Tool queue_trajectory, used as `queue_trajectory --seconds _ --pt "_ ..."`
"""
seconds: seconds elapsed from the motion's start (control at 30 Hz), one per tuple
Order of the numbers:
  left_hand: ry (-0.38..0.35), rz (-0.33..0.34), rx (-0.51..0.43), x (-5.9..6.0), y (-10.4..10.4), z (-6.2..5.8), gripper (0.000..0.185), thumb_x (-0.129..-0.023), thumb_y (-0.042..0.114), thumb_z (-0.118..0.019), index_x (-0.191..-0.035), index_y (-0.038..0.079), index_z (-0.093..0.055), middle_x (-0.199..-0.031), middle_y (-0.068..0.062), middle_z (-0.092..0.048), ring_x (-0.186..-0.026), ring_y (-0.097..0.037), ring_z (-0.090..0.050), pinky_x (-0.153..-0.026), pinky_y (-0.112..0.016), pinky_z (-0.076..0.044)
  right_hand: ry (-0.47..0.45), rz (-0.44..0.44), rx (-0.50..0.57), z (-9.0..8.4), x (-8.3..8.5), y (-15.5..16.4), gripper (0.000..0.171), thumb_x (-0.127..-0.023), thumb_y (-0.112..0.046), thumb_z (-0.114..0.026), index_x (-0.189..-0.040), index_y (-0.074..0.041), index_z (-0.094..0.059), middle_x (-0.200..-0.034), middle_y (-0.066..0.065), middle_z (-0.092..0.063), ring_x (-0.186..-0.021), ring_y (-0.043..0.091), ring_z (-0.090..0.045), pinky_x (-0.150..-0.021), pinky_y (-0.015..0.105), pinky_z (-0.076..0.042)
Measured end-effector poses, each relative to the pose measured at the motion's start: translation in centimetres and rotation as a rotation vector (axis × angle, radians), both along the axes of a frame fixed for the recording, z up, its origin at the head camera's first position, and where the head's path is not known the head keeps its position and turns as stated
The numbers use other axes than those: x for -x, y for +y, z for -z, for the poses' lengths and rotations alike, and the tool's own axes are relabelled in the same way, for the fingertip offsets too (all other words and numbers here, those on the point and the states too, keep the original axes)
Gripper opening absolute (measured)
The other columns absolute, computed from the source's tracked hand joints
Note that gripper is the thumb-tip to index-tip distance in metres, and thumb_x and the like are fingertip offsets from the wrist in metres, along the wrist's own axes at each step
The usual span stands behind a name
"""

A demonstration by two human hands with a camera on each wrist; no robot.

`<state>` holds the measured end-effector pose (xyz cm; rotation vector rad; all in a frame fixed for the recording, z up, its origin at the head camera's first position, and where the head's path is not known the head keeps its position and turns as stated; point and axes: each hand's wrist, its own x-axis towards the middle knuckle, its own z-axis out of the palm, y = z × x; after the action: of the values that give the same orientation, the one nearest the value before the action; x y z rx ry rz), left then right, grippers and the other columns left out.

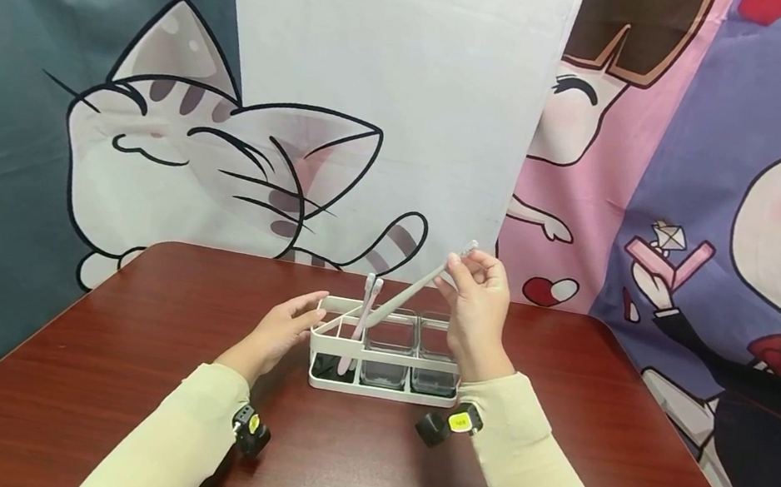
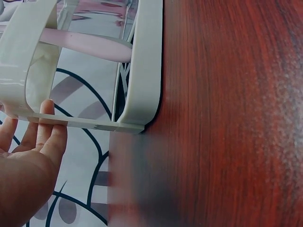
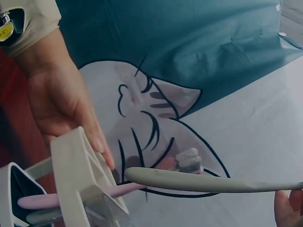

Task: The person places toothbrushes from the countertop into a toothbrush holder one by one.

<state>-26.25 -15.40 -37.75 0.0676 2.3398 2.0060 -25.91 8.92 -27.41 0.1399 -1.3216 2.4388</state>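
On the counter, mid-way, sits a white rack w/ two clear cups in its right side. Our left hand rests flat against the rack's left end, fingers straight, gripping nothing. Our right hand is above the rack's right end & pinches the top of a grey brush, which tilts down-left w/ its lower end in the left compartment. A pink brush stands in that same compartment, head up, touching the grey one.
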Motion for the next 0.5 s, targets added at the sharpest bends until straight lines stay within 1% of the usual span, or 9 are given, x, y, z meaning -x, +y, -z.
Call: queue_trajectory --seconds 0.17,0.3,0.5 --pt "-0.001 0.002 0.005 0.1 0.0 0.0 0.049 -0.101 0.019 -0.05 -0.148 0.012 -0.039 -0.153 -0.017 -0.031 -0.134 -0.036 -0.041 -0.111 -0.047 -0.033 0.022 0.006 -0.002 0.5 0.1 -0.8 0.025 -0.088 0.009 -0.061 -0.088 -0.014 -0.053 -0.079 -0.003 -0.056 -0.069 0.008 -0.061 -0.058 0.022 -0.056" --pt "0.004 0.008 0.011 0.1 -0.1 0.1 0.049 -0.101 0.02 -0.05 -0.148 0.011 -0.038 -0.152 -0.017 -0.032 -0.133 -0.036 -0.042 -0.111 -0.048 -0.033 0.034 0.003 0.002 0.9 0.2 -1.5 0.027 -0.087 0.012 -0.06 -0.086 -0.014 -0.054 -0.078 -0.003 -0.056 -0.068 0.007 -0.06 -0.056 0.022 -0.056" --pt "0.0 0.002 0.02 0.1 -0.1 0.2 0.049 -0.101 0.021 -0.05 -0.148 0.012 -0.038 -0.151 -0.017 -0.035 -0.131 -0.035 -0.045 -0.111 -0.048 -0.034 0.039 -0.004 -0.051 1.5 0.3 -2.4 0.027 -0.086 0.013 -0.061 -0.086 -0.013 -0.054 -0.078 -0.003 -0.057 -0.067 0.007 -0.061 -0.056 0.021 -0.056"
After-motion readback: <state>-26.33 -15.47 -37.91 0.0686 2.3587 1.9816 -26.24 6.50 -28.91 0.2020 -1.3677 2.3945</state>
